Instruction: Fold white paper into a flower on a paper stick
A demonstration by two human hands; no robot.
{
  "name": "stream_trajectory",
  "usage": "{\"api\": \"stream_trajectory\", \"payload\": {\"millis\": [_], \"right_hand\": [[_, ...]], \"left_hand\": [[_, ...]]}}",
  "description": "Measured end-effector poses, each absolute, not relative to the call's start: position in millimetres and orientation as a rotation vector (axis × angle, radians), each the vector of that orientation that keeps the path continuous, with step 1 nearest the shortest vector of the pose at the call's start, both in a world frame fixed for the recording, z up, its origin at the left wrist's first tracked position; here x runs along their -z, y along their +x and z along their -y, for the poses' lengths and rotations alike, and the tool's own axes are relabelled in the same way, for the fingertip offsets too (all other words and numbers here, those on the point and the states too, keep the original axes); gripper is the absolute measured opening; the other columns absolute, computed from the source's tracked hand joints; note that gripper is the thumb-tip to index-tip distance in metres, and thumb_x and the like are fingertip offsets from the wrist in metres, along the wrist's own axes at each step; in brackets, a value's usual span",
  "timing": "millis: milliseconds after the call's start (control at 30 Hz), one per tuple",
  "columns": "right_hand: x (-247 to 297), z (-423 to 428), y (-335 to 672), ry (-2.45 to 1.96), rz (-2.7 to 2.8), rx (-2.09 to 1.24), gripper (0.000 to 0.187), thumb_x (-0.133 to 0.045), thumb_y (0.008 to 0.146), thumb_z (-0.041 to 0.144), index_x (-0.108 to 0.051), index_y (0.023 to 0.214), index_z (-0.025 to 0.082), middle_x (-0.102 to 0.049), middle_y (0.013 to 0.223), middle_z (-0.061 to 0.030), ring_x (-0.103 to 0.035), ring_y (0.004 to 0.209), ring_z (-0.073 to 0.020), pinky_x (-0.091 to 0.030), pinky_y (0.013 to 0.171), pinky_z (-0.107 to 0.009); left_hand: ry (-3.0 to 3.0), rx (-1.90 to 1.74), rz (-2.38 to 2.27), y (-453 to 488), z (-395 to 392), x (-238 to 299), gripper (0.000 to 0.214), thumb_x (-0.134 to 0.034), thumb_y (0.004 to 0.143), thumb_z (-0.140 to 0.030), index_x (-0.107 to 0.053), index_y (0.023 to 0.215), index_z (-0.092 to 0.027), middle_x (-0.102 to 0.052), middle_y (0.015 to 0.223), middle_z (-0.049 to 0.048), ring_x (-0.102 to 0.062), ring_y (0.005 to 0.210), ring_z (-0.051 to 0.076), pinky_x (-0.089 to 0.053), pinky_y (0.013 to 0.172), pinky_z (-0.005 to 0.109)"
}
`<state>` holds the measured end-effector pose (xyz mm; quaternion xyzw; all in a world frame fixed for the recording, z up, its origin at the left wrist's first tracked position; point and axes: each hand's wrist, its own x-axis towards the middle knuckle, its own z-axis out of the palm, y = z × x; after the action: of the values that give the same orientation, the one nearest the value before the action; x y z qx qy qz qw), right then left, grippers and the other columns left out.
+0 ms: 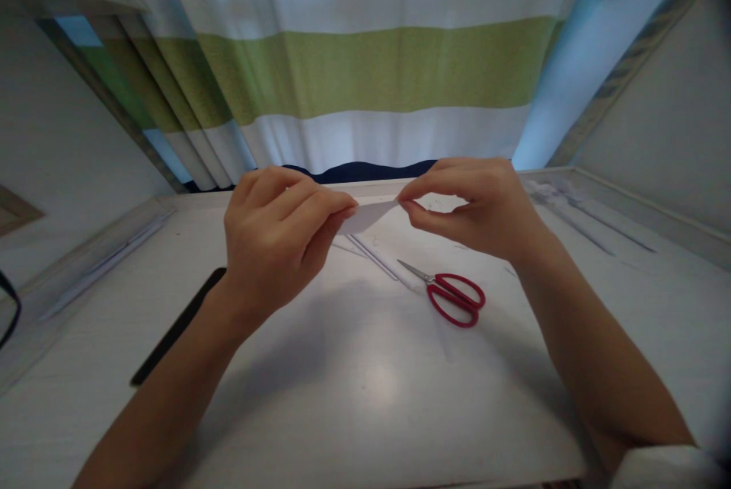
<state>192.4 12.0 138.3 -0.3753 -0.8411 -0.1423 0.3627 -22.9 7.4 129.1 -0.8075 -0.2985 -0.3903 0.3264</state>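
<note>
A small white piece of paper (368, 215) is held in the air above a white table (354, 390), between both hands. My left hand (277, 234) grips its left end with curled fingers. My right hand (477, 203) pinches its right end between thumb and fingertips. Under the paper, red-handled scissors (451, 295) lie on the table, blades closed and pointing left. Thin white paper strips (377, 259) lie next to the blades.
A long black ruler-like strip (177, 325) lies on the table at the left, by my left forearm. A striped white and green curtain (371, 70) hangs behind the table. More white strips (576, 207) lie at the far right edge.
</note>
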Motion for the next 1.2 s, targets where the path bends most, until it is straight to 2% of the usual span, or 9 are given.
{"api": "stream_trajectory", "payload": {"millis": [133, 300, 533, 800, 1200], "right_hand": [[-139, -14, 195, -0.994, 2.163, 0.404, 0.014, -0.052, 0.073, 0.026, -0.065, 0.076, 0.023, -0.065, 0.068, 0.0014, -0.059, 0.063, -0.0130, -0.036, 0.056, -0.023], [-136, -25, 209, -1.119, 2.052, 0.535, 0.014, -0.053, 0.071, 0.027, -0.066, 0.074, 0.023, -0.065, 0.067, -0.0010, -0.059, 0.060, -0.0148, -0.037, 0.051, -0.024], [-139, -24, 212, -1.033, 2.100, 0.342, 0.013, -0.051, 0.074, 0.024, -0.064, 0.077, 0.022, -0.065, 0.068, 0.0011, -0.059, 0.059, -0.0126, -0.042, 0.051, -0.023], [-140, -22, 208, -1.027, 2.218, 0.271, 0.014, -0.051, 0.076, 0.025, -0.063, 0.082, 0.021, -0.066, 0.074, 0.0006, -0.060, 0.063, -0.0133, -0.043, 0.053, -0.023], [-141, -18, 203, -0.984, 2.288, 0.116, 0.021, -0.050, 0.078, 0.037, -0.063, 0.083, 0.022, -0.067, 0.077, 0.0004, -0.060, 0.063, -0.0129, -0.043, 0.057, -0.024]], "left_hand": [[-2.097, 1.043, 0.753, -25, -9, -130, 0.005, -0.054, 0.077, -0.023, -0.057, 0.080, -0.024, -0.062, 0.069, -0.0012, -0.054, 0.071, 0.019, -0.040, 0.068, 0.037], [-1.973, 1.235, 0.734, -34, -8, -136, 0.006, -0.060, 0.072, -0.016, -0.058, 0.076, -0.020, -0.061, 0.068, -0.0033, -0.052, 0.066, 0.013, -0.044, 0.066, 0.030], [-2.075, 1.197, 0.813, -31, -7, -138, 0.003, -0.059, 0.074, -0.020, -0.060, 0.076, -0.018, -0.062, 0.068, -0.0006, -0.053, 0.067, 0.014, -0.043, 0.064, 0.030], [-2.180, 1.210, 0.909, -30, -9, -137, 0.004, -0.055, 0.077, -0.023, -0.058, 0.079, -0.021, -0.062, 0.072, -0.0007, -0.054, 0.068, 0.016, -0.041, 0.063, 0.030], [-2.222, 1.234, 0.929, -26, -10, -135, 0.006, -0.054, 0.077, -0.023, -0.058, 0.080, -0.021, -0.063, 0.073, 0.0005, -0.054, 0.065, 0.015, -0.040, 0.056, 0.028]]}}
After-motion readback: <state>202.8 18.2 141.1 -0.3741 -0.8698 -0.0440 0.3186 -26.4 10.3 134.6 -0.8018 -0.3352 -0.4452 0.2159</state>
